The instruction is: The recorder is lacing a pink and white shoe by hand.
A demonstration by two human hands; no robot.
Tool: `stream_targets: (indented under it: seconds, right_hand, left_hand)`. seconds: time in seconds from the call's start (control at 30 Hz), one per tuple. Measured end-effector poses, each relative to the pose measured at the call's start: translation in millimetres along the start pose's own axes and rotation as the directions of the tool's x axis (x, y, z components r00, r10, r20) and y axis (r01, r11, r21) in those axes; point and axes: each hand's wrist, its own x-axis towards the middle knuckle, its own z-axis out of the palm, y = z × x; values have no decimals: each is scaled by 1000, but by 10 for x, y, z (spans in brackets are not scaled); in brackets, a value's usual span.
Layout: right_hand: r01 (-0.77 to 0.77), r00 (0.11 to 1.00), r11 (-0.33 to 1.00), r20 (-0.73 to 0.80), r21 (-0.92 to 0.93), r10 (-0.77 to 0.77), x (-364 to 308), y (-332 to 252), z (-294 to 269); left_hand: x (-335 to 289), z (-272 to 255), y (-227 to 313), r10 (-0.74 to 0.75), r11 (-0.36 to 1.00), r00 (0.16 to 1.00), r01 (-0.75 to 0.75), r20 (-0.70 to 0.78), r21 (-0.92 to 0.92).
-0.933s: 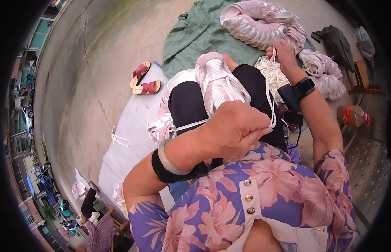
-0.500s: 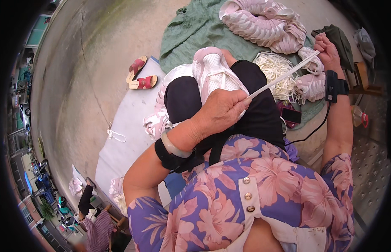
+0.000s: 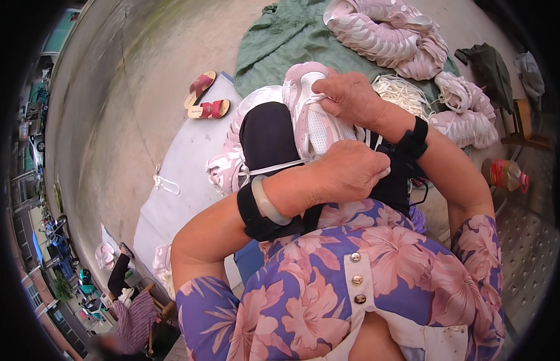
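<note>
Now the right hand (image 3: pixel 352 99), back from pulling the white flat lace (image 3: pixel 274 167), pinched it at the pink mesh sneaker (image 3: pixel 316 117); left hand (image 3: pixel 352 171) clenched lace beside the sneaker — another eyelet likely threaded.

Shoe piles (image 3: pixel 388 36) right; bare concrete (image 3: pixel 141 96) left

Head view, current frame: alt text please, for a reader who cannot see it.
Both hands work on a pink and white sneaker resting on the person's lap: the right hand grips its top, the left hand holds a white lace. More pink sneakers lie on a green cloth beyond.
</note>
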Motion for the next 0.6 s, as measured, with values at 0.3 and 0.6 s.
stream_targets:
  seconds: [0.3, 0.6]
  right_hand:
    - [488, 748, 809, 634, -327, -194, 320, -192, 149]
    - [-39, 932, 972, 343, -232, 120, 229, -98, 63]
  left_hand:
    - [5, 50, -17, 20, 999, 1000, -21, 23, 43]
    - [-25, 56, -62, 42, 999, 999, -41, -24, 35]
